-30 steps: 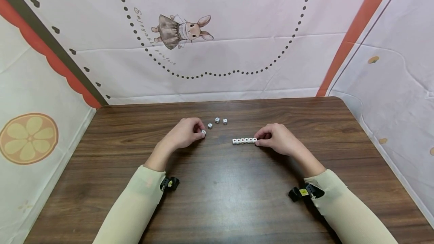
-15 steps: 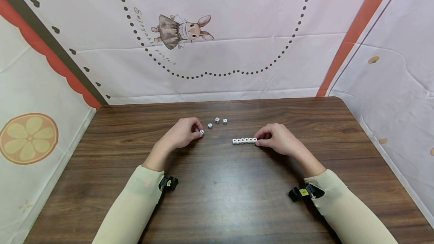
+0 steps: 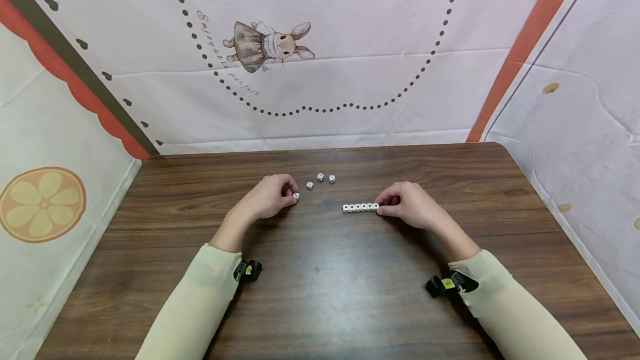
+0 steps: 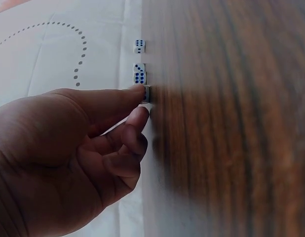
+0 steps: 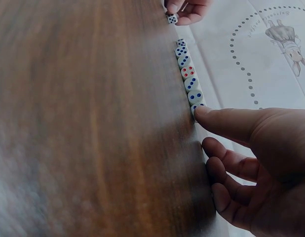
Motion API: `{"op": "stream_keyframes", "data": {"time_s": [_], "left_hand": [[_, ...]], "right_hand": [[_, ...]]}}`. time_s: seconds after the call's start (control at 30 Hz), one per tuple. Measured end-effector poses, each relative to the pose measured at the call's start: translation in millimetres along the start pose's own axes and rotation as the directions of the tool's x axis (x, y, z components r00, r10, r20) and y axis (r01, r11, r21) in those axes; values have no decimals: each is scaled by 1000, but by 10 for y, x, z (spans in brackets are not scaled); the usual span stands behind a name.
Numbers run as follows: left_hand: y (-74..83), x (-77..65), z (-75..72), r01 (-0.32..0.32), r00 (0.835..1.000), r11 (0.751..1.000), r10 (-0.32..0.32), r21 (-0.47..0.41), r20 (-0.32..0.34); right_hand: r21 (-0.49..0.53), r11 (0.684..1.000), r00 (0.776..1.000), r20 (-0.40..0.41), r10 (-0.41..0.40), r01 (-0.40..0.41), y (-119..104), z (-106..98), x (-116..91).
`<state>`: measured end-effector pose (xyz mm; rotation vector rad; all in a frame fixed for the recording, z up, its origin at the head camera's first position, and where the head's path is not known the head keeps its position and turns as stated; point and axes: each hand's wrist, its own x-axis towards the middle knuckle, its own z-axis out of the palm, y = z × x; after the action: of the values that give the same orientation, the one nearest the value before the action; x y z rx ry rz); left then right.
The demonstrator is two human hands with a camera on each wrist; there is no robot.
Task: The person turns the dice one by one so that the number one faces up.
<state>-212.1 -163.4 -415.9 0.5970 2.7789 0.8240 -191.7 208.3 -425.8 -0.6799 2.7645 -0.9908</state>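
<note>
On the left of the head view my left hand point(image 3: 270, 196) pinches a white die point(image 3: 296, 196) between thumb and fingertips, low over the wood. Farther right, a straight row of several white dice point(image 3: 356, 208) lies on the table, red dots showing on their tops. My right hand point(image 3: 411, 204) holds the die at the row's right end point(image 3: 376, 206), thumb on its near side. The right wrist view shows this row point(image 5: 187, 73) side on, with mostly blue pips on the faces, and the thumb against the nearest die point(image 5: 197, 109).
Three loose dice lie beyond the left hand: one die point(image 3: 310, 185) closest to it, a second die point(image 3: 320, 177) and a third die point(image 3: 332, 179) farther back. The brown wooden table point(image 3: 320, 304) meets a printed cloth point(image 3: 375, 71) at its back edge.
The left hand has drawn its die slightly leftward and turned it, so a different face shows up. The right hand and the row of dice stay where they were.
</note>
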Motion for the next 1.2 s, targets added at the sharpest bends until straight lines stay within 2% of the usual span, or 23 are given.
{"op": "stream_keyframes", "data": {"time_s": [0.5,0.83,1.2], "left_hand": [[27,43,38,-36,999,999,36,31,20],[47,36,8,5,1000,1000,-5,3,12],[12,11,-15,14,1000,1000,-14,-4,-14]], "right_hand": [[-3,1000,1000,3,5,-5,-1,6,-8],[0,1000,1000,1,6,-6,-18,-5,-8],[0,1000,1000,11,7,-7,-15,-7,-4]]}}
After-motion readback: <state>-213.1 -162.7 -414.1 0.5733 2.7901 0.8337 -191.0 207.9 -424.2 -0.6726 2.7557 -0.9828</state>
